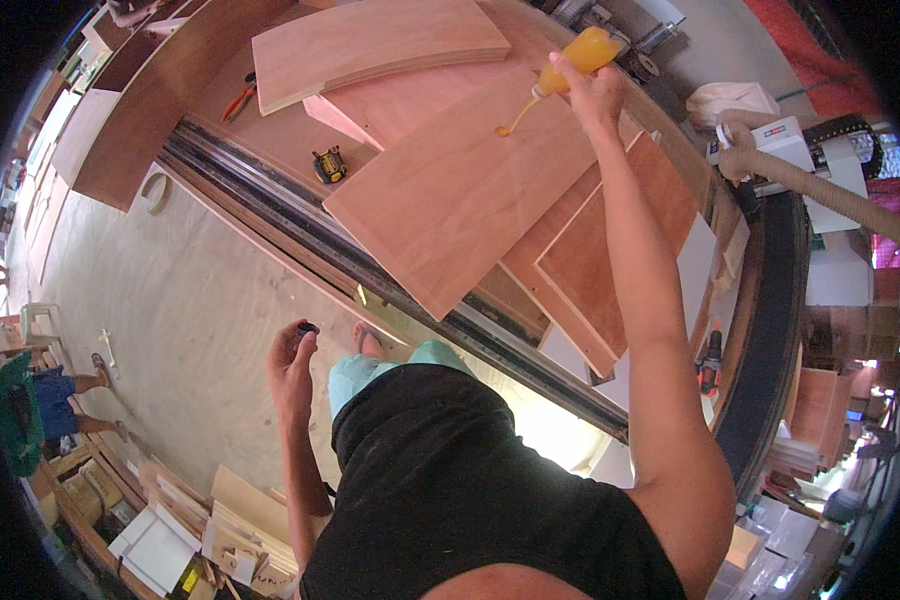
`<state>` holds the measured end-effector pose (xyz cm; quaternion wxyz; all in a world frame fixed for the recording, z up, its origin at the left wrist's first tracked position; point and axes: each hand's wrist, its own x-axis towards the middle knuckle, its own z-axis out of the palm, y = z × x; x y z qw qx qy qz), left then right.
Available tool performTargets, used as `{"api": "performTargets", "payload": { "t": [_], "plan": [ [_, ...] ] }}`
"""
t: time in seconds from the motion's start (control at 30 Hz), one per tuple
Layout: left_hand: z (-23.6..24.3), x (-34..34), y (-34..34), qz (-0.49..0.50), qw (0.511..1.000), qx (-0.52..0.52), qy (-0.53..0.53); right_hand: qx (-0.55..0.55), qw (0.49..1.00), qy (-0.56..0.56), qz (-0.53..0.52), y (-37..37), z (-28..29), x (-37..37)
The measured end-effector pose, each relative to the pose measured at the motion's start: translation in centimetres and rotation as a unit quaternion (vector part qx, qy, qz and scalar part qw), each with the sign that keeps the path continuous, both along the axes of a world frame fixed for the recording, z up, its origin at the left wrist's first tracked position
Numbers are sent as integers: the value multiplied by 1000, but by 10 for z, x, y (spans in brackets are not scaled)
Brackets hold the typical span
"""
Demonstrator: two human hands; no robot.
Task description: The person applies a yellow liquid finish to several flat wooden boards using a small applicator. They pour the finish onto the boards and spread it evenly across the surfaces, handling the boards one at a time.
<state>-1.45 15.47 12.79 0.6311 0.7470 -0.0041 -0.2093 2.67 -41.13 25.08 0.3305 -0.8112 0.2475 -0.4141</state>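
Right hand [594, 98]: gripping bottle [587, 50], pouring yellow liquid [503, 131] onto board [450, 205] below. Left hand [291, 364]: pinching black piece [308, 328]. Next, likely: steady tilt.

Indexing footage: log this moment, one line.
right hand: holding tilted yellow bottle; left hand: holding small black object; amber liquid: streaming onto brown rectangular wooden panel

Reaching far and right with right arm [642, 235] extended nearly straight; gripping with right hand [595, 95]. Holding left hand [291, 368] low at near left, pinching between thumb [308, 346] and curled fingers [283, 343].
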Motion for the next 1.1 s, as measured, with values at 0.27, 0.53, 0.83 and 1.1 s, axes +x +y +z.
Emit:
{"api": "performTargets", "payload": {
  "t": [0.27, 0.53, 0.83, 1.1],
  "plan": [
    [-8, -6, 17, 10, 1000, 19, -7, -68, 996, 34, -44, -13, -38, 1],
    [-8, -10, 14, 9, 1000, 24, -1, 10, 997, 78, -8, -8, -44, -4],
    [-11, -10, 7, 11, 1000, 21, 0, -2, 998, 70, 6, -16, -41, 2],
    [-15, -6, 9, 0, 1000, 7, -3, 28, 998, 36, 47, 22, -31, 12]
  ]
}}
